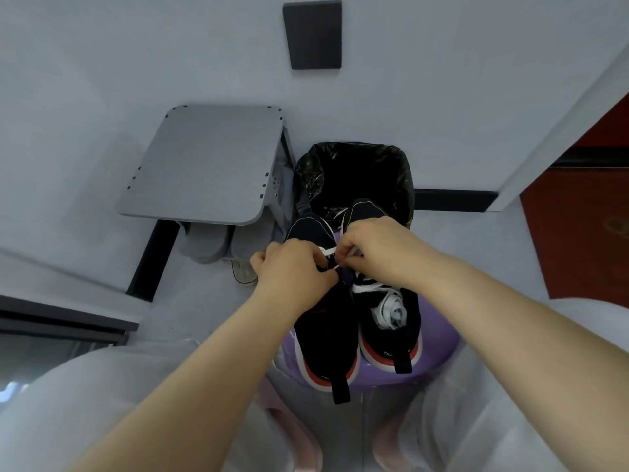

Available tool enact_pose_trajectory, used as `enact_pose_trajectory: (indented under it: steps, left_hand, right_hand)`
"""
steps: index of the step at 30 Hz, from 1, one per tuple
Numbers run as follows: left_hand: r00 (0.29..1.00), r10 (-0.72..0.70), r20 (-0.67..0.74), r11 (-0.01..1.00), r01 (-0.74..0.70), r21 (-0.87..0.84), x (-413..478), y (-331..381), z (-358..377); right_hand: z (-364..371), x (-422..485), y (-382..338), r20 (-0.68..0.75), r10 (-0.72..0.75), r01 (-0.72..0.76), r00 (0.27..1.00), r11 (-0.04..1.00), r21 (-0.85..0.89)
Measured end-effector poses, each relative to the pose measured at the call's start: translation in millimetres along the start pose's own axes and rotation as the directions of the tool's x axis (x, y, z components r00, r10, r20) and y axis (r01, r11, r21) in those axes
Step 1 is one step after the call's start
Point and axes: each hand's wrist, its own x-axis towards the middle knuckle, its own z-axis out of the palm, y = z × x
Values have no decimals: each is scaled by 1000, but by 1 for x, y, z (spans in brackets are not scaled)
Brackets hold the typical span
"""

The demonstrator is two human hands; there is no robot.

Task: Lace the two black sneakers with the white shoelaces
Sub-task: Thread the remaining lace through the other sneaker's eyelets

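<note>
Two black sneakers with white and red heels stand side by side on a purple stool (439, 356), toes pointing away from me. My left hand (289, 267) lies over the left sneaker (326, 332) and pinches a white shoelace (327, 251) above its eyelets. My right hand (371, 248) pinches the same lace from the other side, just over the gap between the shoes. The right sneaker (391, 321) has white lace across its tongue and a bundle of white lace (391, 310) inside its opening.
A bin with a black liner (354, 175) stands right behind the shoes. A grey shelf unit (207, 161) with grey slippers under it (207, 243) is at the left. A white shoe (243, 275) lies beside the slippers. My knees in light trousers flank the stool.
</note>
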Motion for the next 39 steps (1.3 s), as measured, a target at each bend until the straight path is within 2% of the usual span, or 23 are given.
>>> enact_pose_trajectory:
  steps: [7,12,18,23,24,26,28,31,33,36,37,39]
  left_hand:
    - [1000,-20,12,994,21,-105,-2,-1,-2]
    - [1000,16,-11,997,-17,-73,-3,-2,2]
    - [990,112,-87,990,-103,97,-2,-5,6]
    - [986,155,57,968,-163,192,-4,-10,-15]
    - [981,158,111,970,-175,167,-6,-13,-23]
    - [961,154,230,988,-157,-7,-13,-23,-43]
    - [944,155,292,982,-115,-149,-20,-33,-58]
    - [949,147,278,984,-112,-138,-21,-36,-56]
    - [953,127,274,987,-94,-128,-19,-33,-46]
    - [956,94,279,988,-56,-143,-13,-29,-35]
    - [958,78,276,985,-31,-170,-12,-28,-34]
    - [962,48,269,969,20,-245,-10,-27,-32]
  right_hand:
    - [3,-2,-3,-9,63,-61,998,992,115]
    - [5,-1,-4,-12,86,-83,996,981,178]
    - [1,2,-3,52,119,-129,991,954,270]
    - [3,5,-3,59,145,-154,988,968,201]
    - [4,6,-2,30,161,-164,986,964,210]
    - [5,7,-1,-33,176,-165,984,962,216]
    - [8,9,1,-36,160,-149,987,968,201]
    - [9,13,3,-87,137,-123,987,981,151]
    - [6,15,4,-134,132,-106,982,977,184]
    - [-2,13,-3,-13,141,-123,990,898,423]
    - [-3,12,-5,31,127,-127,991,885,448]
    - [2,9,-8,85,94,-119,992,926,359]
